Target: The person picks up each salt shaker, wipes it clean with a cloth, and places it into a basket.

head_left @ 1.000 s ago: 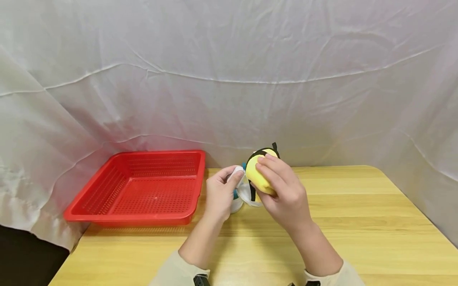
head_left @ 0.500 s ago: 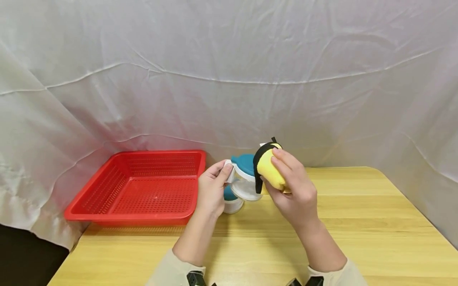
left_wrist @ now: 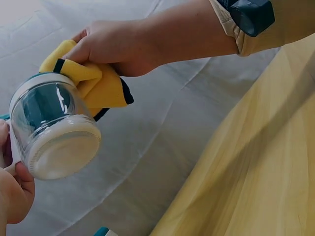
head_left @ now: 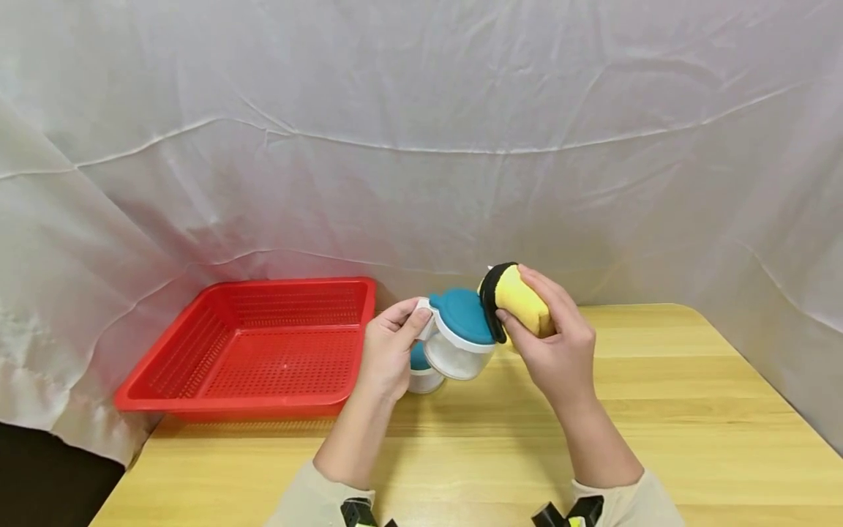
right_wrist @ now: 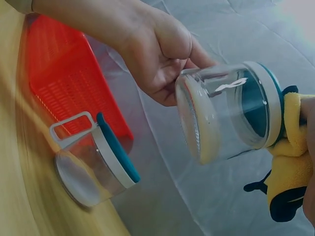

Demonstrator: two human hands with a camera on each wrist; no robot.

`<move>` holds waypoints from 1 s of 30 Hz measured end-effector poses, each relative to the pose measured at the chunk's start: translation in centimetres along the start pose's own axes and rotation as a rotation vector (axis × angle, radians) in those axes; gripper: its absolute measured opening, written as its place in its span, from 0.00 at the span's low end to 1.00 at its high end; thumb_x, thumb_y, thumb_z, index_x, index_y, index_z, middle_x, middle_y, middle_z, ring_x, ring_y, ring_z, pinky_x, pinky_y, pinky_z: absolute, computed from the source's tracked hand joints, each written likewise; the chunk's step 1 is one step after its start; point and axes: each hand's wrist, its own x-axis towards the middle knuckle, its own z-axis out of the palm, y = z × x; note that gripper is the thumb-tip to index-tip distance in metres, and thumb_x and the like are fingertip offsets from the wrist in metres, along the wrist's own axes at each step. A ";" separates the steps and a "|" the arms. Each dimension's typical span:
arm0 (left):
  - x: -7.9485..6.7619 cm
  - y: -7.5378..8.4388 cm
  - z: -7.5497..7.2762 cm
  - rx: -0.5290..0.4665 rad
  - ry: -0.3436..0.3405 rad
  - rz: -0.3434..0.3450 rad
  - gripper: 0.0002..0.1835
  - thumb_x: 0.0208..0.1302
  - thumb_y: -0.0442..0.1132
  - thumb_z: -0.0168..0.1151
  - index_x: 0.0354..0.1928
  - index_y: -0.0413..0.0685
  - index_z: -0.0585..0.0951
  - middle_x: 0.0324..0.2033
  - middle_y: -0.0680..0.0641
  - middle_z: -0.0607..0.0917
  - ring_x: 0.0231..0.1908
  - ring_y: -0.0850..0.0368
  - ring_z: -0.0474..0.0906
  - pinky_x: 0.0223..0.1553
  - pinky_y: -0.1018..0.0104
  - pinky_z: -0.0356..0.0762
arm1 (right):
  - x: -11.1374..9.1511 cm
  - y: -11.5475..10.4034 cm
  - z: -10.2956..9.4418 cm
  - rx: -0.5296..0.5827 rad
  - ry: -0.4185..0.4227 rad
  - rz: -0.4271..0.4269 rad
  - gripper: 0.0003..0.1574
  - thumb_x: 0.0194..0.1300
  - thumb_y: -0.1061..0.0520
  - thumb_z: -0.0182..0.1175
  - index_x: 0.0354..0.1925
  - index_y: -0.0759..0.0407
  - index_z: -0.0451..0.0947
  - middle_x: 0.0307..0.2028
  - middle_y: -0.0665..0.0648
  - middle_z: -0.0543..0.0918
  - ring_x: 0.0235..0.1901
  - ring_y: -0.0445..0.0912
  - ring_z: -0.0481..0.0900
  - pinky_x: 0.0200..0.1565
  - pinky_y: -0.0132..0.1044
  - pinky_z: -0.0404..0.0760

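Note:
My left hand (head_left: 388,355) grips the white handle of a clear seasoning jar (head_left: 459,360) with a teal lid (head_left: 465,315). This jar is held tilted above the table. A folded yellow cloth (head_left: 523,298) with black edging is bunched in my right hand (head_left: 565,344), and it touches the lid's right edge. In the right wrist view, the cloth (right_wrist: 288,179) presses against the lid side, while the glass body (right_wrist: 221,113) shows no visible contents. Behind and below stands a second jar (right_wrist: 91,169) of the same kind, upright on the table and partly hidden in the head view.
A red plastic basket (head_left: 240,401) with perforated walls stands to the left on the wooden table (head_left: 658,432). A pale cloth curtain (head_left: 421,205) hangs along the back and sides of the table.
The jar has come out from behind the cloth, its lid now facing up toward the head camera. My right hand moved right with the cloth; my left shifted slightly left with the jar.

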 end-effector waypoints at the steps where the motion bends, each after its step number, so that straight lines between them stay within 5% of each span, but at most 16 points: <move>1: 0.0 0.0 0.0 0.006 -0.010 -0.002 0.09 0.65 0.29 0.62 0.41 0.49 0.88 0.30 0.55 0.88 0.31 0.61 0.81 0.34 0.73 0.80 | 0.0 0.0 0.0 -0.002 -0.001 0.031 0.38 0.40 0.77 0.75 0.54 0.67 0.80 0.53 0.64 0.83 0.57 0.43 0.79 0.57 0.28 0.76; 9: -0.2 -0.2 0.0 0.059 -0.075 0.005 0.11 0.64 0.29 0.63 0.47 0.31 0.83 0.32 0.55 0.88 0.33 0.60 0.81 0.37 0.72 0.80 | -0.3 0.4 0.0 -0.066 0.003 0.184 0.36 0.46 0.72 0.75 0.55 0.58 0.82 0.54 0.57 0.84 0.50 0.35 0.77 0.46 0.20 0.76; 16: 0.0 0.2 -0.2 -0.042 -0.072 -0.018 0.15 0.67 0.28 0.59 0.36 0.58 0.88 0.31 0.56 0.88 0.32 0.63 0.81 0.36 0.74 0.79 | -0.4 1.8 -0.7 -0.205 -0.013 0.144 0.35 0.46 0.69 0.76 0.55 0.58 0.83 0.52 0.58 0.85 0.50 0.51 0.82 0.51 0.17 0.74; 20: 0.0 0.6 -0.1 -0.075 -0.080 -0.006 0.15 0.68 0.29 0.58 0.36 0.59 0.88 0.30 0.57 0.88 0.31 0.64 0.81 0.35 0.74 0.78 | -0.6 2.2 -0.8 -0.256 -0.083 0.065 0.34 0.45 0.70 0.75 0.54 0.60 0.82 0.51 0.59 0.85 0.51 0.56 0.83 0.54 0.17 0.71; 30: 0.5 0.5 -0.3 -0.095 0.186 0.060 0.07 0.65 0.32 0.64 0.42 0.46 0.88 0.32 0.53 0.89 0.35 0.60 0.82 0.38 0.72 0.80 | -0.5 0.9 -0.2 -0.231 -0.165 -0.166 0.35 0.43 0.70 0.76 0.53 0.62 0.82 0.51 0.60 0.85 0.52 0.56 0.82 0.62 0.25 0.71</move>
